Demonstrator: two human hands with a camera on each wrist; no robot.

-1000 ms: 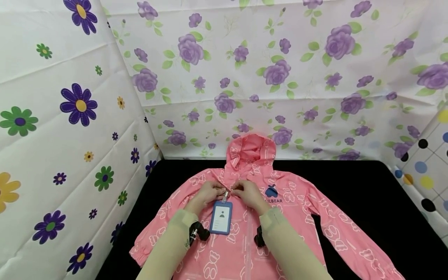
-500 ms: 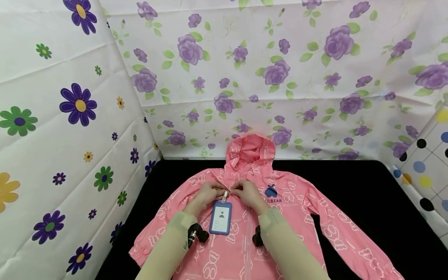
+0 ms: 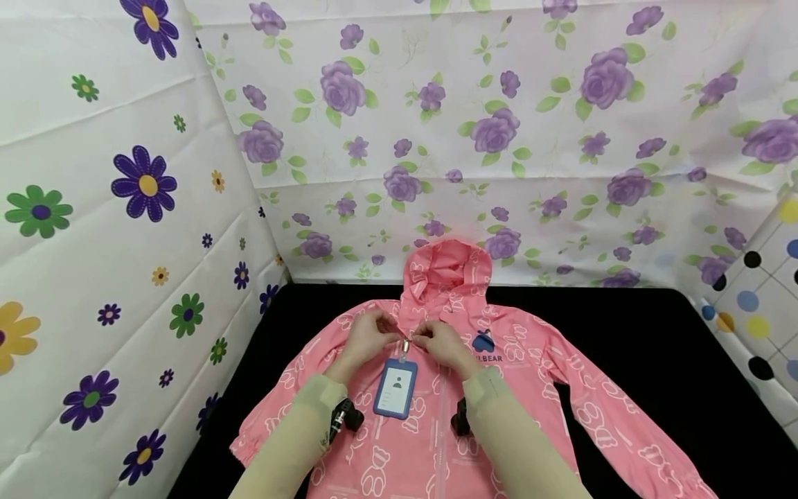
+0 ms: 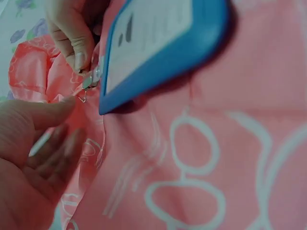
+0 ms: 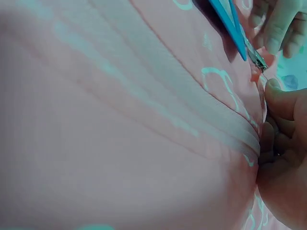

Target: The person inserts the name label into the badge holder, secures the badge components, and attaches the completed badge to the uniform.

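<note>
A pink hooded jacket with white bear outlines lies spread out. On its chest lies a blue-framed ID badge, hanging from a metal clip with a thin bent pin wire. My left hand is beside the clip with fingers extended and apart; in the left wrist view its thumb tip is close to the wire. Across from it, my right hand pinches the jacket's cloth next to the clip, thumb against curled fingers. Whether those fingertips also hold part of the pin is hidden.
Black cloth covers the table under the jacket. Flowered sheets hang behind and at the left, with a dotted one at the right. Both wrists carry black camera mounts.
My left fingers have let go at the clip and spread, and the hand has risen slightly. The badge has tilted and shifted a little to the right. My right hand stays nearly still.
</note>
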